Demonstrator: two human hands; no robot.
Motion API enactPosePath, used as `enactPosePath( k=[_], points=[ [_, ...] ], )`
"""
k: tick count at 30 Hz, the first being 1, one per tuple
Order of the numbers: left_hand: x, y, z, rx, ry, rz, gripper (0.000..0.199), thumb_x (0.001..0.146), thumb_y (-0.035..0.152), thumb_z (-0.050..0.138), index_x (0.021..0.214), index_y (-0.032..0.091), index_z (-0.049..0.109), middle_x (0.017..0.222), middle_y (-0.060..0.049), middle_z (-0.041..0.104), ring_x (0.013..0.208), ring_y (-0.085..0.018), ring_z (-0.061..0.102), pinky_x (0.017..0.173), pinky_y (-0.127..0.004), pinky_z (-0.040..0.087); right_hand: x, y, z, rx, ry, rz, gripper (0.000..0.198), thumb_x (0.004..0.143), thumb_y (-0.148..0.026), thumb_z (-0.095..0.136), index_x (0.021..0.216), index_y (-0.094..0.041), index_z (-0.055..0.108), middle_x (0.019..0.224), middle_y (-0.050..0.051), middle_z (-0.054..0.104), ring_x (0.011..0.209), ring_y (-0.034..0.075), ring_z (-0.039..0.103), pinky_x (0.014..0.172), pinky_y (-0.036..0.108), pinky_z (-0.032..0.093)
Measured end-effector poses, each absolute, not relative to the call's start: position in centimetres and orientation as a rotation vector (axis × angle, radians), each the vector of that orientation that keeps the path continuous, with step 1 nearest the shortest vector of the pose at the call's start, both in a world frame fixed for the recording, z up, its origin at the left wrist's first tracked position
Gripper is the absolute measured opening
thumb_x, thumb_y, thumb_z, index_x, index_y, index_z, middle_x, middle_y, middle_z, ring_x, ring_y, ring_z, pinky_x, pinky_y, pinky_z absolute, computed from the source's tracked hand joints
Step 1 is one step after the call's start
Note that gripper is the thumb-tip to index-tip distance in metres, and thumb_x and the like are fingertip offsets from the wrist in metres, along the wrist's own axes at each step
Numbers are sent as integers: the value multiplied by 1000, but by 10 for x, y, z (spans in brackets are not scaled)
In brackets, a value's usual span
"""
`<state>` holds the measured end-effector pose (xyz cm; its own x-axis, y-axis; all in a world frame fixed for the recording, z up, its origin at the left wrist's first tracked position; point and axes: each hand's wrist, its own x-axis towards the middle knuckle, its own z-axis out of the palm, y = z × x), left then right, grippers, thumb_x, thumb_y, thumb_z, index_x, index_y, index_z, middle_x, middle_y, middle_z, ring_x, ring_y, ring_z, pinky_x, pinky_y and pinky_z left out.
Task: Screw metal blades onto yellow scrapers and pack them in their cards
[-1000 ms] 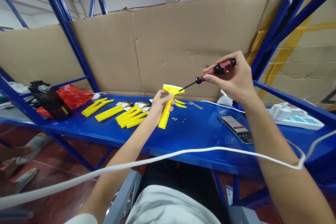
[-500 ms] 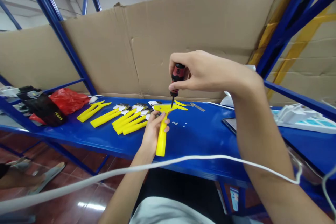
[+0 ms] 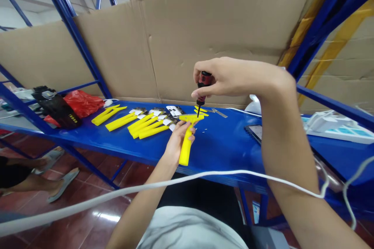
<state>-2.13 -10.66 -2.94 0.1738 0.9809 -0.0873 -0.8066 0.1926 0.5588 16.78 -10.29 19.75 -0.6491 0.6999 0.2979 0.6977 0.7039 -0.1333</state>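
Above the blue table (image 3: 228, 146), the left hand (image 3: 175, 139) grips a yellow scraper (image 3: 185, 149) near its head. The right hand (image 3: 223, 76) clasps a screwdriver (image 3: 201, 100) that slanted a second ago and now stands nearly upright, tip at the scraper's head, seemingly lined up for turning. Small pale bits (image 3: 205, 129) lie on the table.

The scraper (image 3: 185, 148) in the left hand (image 3: 177, 138) looks smooth plastic; the screwdriver (image 3: 205, 79) in the right hand (image 3: 220, 74) has a metal shaft (image 3: 199, 109). Below them, the table (image 3: 224, 144) is glossy; behind, matt cardboard (image 3: 187, 46).
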Motion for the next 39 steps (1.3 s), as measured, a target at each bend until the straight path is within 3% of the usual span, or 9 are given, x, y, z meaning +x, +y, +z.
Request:
enactPosePath(
  k=[8,16,27,39],
  points=[
    [-25,-119,-36,509,491,1309,43,87,8,87,110,23,54,123,-12,74,70,-8,67,50,-13,45,169,-106,199,-1103,-2641,-20,23,95,-48,82,103,-27,75,91,4,81,87,27,72,71,38,43],
    [-22,-124,-35,500,516,1324,45,87,6,86,111,23,53,117,-10,73,70,-8,67,50,-13,45,180,-104,203,-1024,-2748,121,26,90,-38,84,114,-29,80,104,3,83,93,26,75,77,37,49],
    [-21,-129,-33,491,501,1305,46,87,4,86,111,23,52,113,-7,70,67,-7,63,49,-14,44,179,-97,201,-1069,-2678,140,37,95,-62,80,107,-27,80,94,3,84,88,25,77,74,35,49],
    [-20,-130,-26,449,568,1290,39,94,2,79,109,23,50,103,-4,68,65,-8,63,48,-15,43,177,-93,200,-965,-2783,194,42,84,-50,90,120,-30,80,101,1,84,93,25,75,76,35,51]
  ],
)
